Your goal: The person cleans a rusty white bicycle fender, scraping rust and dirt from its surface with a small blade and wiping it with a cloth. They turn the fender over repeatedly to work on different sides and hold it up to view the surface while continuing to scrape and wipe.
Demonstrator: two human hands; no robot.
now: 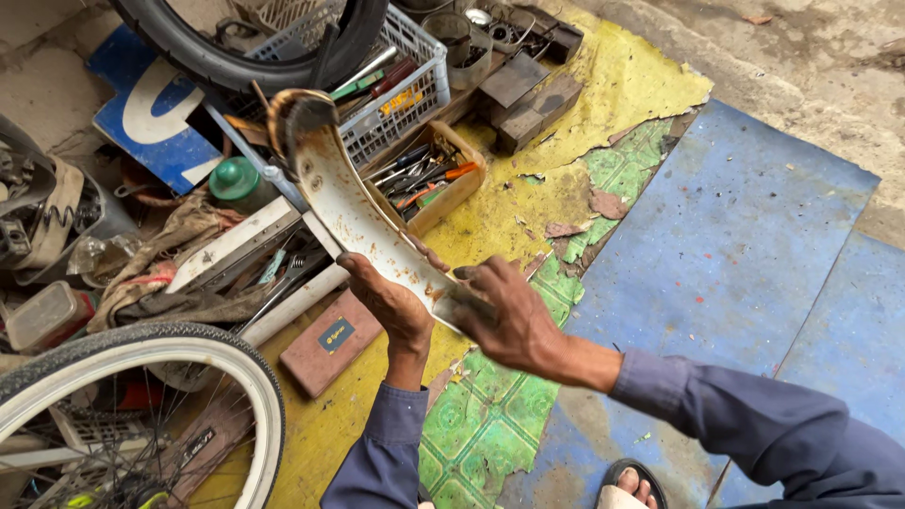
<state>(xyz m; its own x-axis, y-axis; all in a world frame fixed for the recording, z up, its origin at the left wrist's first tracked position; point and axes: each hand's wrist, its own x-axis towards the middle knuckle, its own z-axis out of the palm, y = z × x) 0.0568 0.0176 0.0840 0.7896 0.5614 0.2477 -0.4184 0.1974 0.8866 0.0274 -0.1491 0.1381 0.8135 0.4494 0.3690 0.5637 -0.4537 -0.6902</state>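
— Two hands are seen on one thing: what is gripped?

— A curved, rust-spotted white bicycle mudguard [353, 212] is held above the floor, its upper end tipped toward eleven o'clock. The left hand [391, 306] is curled around its lower part, fingers pressed together over the edge. The right hand [509, 316] is closed on the lower end, thumb on top, fingers wrapped beneath.

— What is found around it?

— A small tray of screwdrivers [429, 174] is seen at twelve o'clock from the hands, a white plastic basket [401, 94] just beyond it. A spoked bicycle wheel [141, 415] is placed at eight o'clock, a reddish block [330, 344] between it and the left hand.
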